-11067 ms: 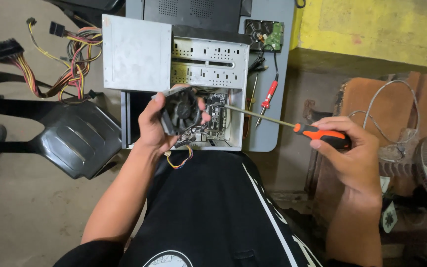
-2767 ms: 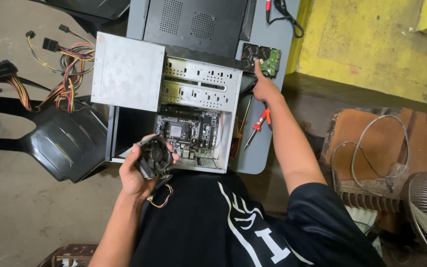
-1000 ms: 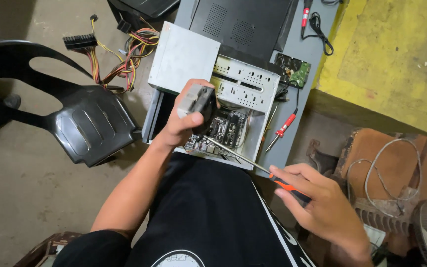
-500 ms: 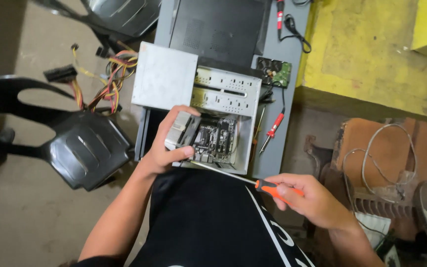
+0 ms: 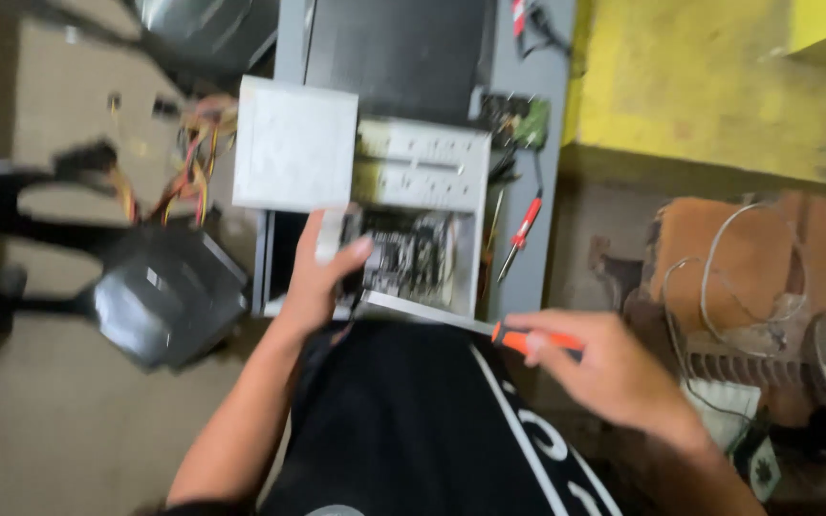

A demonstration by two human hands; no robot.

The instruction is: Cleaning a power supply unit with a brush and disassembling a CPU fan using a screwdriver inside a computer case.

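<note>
Orange-handled screwdriver [image 5: 489,330] clasped in the right hand [image 5: 614,377], fingers curled tight round the handle, grip closed on the tool. Long axis of the steel shaft running from about 4 o'clock at the handle to about 10 o'clock at the tip, nearly level across the lower edge of the open computer case [image 5: 413,239]. Tip pointing toward the left hand [image 5: 322,277], near it, though motion blur hides whether tip and hand touch. Left hand at the case's lower left corner, fingers folded round a pale, blocky part [image 5: 329,239] held just beside the circuit board [image 5: 403,253]; grip on that part looks closed, kind of part too blurred to name. Circuit board lying at roughly 12 o'clock from the shaft's middle, at 10 to 11 o'clock from the right hand, just at 3 o'clock from the left hand; left hand clearly the nearer of the two. Grey metal box [image 5: 293,143] seated over the case's upper left corner, at 12 o'clock from the left hand. Second, red-handled screwdriver [image 5: 520,229] loose on the grey table [image 5: 547,124] at 3 o'clock from the case, lying steeply, handle end uppermost. Black chair [image 5: 160,301] at 9 o'clock, bundle of coloured cables [image 5: 184,158] at 10 o'clock from the left hand.
</note>
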